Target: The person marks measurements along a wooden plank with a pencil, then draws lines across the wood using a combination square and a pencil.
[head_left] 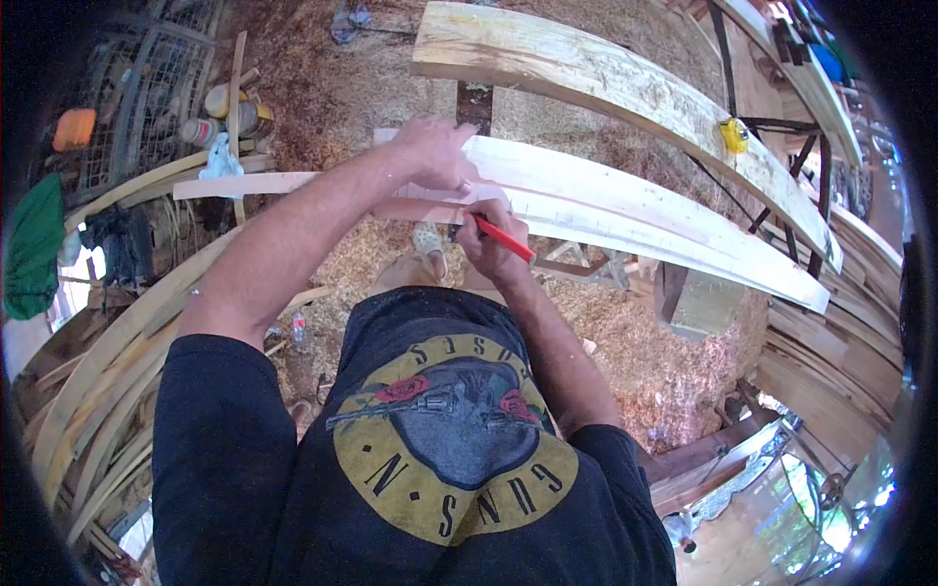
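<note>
My left hand (430, 153) lies on the pale wooden board (625, 205), fingers spread and thumb pointing toward my body. Just nearer to me, my right hand (495, 244) is closed around a red pencil (505, 239), its tip end down at the board's near part. Faint short marks show along the board to the right of my hands. A thin wooden strip (244, 185) sticks out to the left beneath my left forearm; how it meets the board is hidden by that arm.
A thick plank (586, 73) stretches beyond the board, with a yellow tape measure (735, 135) on it. Bent strips (117, 361) are stacked at left, more timber (831, 361) at right. Jars (200, 131) stand at upper left. Shavings cover the floor (655, 381).
</note>
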{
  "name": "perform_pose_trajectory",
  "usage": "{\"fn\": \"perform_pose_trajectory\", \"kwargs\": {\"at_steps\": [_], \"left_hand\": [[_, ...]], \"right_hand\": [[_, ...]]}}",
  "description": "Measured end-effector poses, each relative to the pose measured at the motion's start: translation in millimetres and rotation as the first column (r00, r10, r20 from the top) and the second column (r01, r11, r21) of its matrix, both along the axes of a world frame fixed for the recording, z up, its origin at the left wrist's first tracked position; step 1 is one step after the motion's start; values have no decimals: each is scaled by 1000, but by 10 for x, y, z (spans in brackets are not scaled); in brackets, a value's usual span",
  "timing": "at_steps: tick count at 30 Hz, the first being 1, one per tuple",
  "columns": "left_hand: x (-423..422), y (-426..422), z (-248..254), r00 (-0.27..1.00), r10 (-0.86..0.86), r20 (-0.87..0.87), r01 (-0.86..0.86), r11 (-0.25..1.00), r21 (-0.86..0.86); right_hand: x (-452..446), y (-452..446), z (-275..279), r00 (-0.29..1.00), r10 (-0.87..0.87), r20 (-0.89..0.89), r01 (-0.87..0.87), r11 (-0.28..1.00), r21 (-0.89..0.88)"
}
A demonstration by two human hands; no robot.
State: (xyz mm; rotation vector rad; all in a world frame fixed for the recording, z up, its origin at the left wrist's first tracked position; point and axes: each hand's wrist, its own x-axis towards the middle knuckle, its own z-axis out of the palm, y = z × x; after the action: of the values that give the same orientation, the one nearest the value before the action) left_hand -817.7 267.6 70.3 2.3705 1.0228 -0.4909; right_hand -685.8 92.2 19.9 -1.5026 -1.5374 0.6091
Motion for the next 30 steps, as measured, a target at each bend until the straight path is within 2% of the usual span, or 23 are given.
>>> {"fn": "perform_pose_trajectory", "kwargs": {"at_steps": [5, 10, 13, 17, 30], "left_hand": [[43, 27, 97, 998, 10, -59, -14, 997, -73], [33, 25, 64, 999, 8, -49, -11, 998, -54], [31, 16, 52, 999, 13, -36, -15, 999, -44], [0, 10, 5, 1000, -15, 0, 15, 1000, 10], [32, 6, 125, 998, 37, -51, -41, 997, -69]], "right_hand": [[3, -15, -33, 1000, 5, 7, -5, 1000, -15], [18, -22, -22, 999, 37, -6, -37, 999, -37], [-17, -6, -55, 999, -13, -48, 14, 1000, 11], [-15, -13, -13, 1000, -1, -5, 1, 999, -39], [-31, -15, 72, 1000, -6, -16, 4, 996, -89]]}}
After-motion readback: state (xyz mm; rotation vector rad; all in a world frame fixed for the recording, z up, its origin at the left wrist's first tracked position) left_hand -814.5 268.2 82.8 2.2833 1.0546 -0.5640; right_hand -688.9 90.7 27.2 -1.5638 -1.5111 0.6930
